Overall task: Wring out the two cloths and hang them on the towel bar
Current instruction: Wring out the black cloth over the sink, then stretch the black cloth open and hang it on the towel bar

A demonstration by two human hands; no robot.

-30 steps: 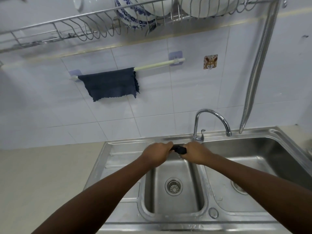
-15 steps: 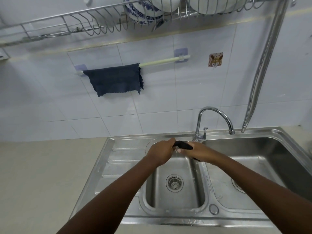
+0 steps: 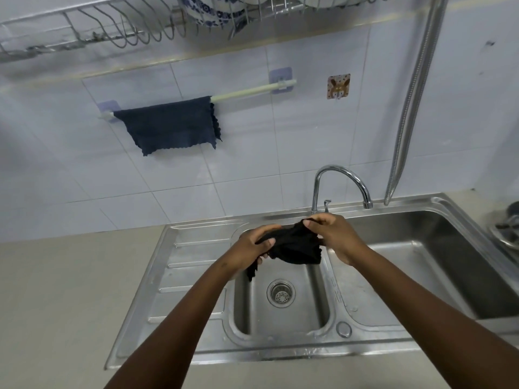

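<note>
A crumpled black cloth [image 3: 295, 245] hangs between my two hands above the small middle basin of the steel sink [image 3: 196, 276]. My left hand [image 3: 252, 247] grips its left end, and a corner dangles below that hand. My right hand [image 3: 331, 237] pinches the cloth's upper right edge. On the tiled wall behind, a dark blue cloth [image 3: 168, 124] is draped over the left part of the pale towel bar [image 3: 252, 91]; the bar's right part is bare.
A curved tap [image 3: 342, 181] rises just behind my hands. A large basin [image 3: 421, 262] lies to the right, a beige counter [image 3: 56, 304] to the left. A dish rack [image 3: 112, 29] with bowls hangs overhead, and a metal hose [image 3: 412, 94] runs down the wall.
The cloth was twisted tight between both fists; now it has loosened and spread out, with my hands apart and slightly higher.
</note>
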